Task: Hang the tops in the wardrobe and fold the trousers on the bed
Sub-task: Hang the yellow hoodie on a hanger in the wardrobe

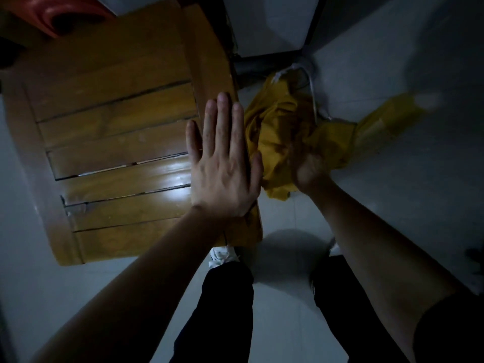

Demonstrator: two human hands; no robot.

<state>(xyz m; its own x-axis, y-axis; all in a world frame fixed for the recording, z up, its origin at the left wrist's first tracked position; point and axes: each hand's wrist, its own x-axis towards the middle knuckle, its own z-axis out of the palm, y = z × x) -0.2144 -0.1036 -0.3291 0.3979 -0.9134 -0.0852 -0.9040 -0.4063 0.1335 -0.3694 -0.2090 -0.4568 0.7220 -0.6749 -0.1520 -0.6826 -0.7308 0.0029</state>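
A mustard-yellow garment [280, 132] hangs bunched in the air at centre right, with a white drawstring and a thin white hanger [313, 93] at its top. My right hand [309, 171] is blurred and shut on the lower part of the cloth. A yellow sleeve or leg [387, 113] trails off to the right. My left hand [222, 163] is flat with its fingers spread, just left of the garment, over the edge of a wooden chair, holding nothing.
A wooden slatted chair [117, 158] fills the left, with a red object [57, 17] at the top left. Pale tiled floor [288, 310] lies below. My dark trouser legs and a white shoe [222, 255] show at the bottom. A grey wall or door base sits top centre.
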